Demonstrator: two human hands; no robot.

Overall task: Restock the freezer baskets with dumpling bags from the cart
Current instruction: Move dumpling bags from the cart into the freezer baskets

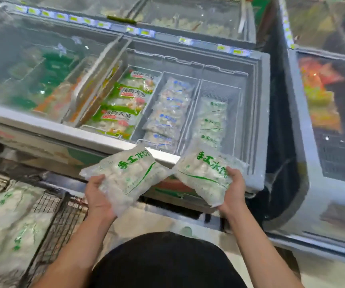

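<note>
Just short of the freezer (256, 121) front rim, left hand (98, 196) and right hand (233, 191) each gripped a green-lettered dumpling bag (126, 173) (203, 173) by its near edge; bags looked floppy, slick, probably weighty—support underneath.

Up and to the left of the grip, a sliding glass lid (32, 69) lies closed over dark green packs (51, 80) and orange ones, blurred by the frosted pane. Straight beyond the grip, yellow price tags (144, 32) run along the far rim, and behind them stands a 2nd glass-topped freezer (188, 17) with pale contents. Right of the grip, across a dark gap (279, 142), a 3rd freezer (304, 163) shows orange and yellow packs (321, 96) under its glass. Pale floor (157, 223) lies below the grip.
</note>
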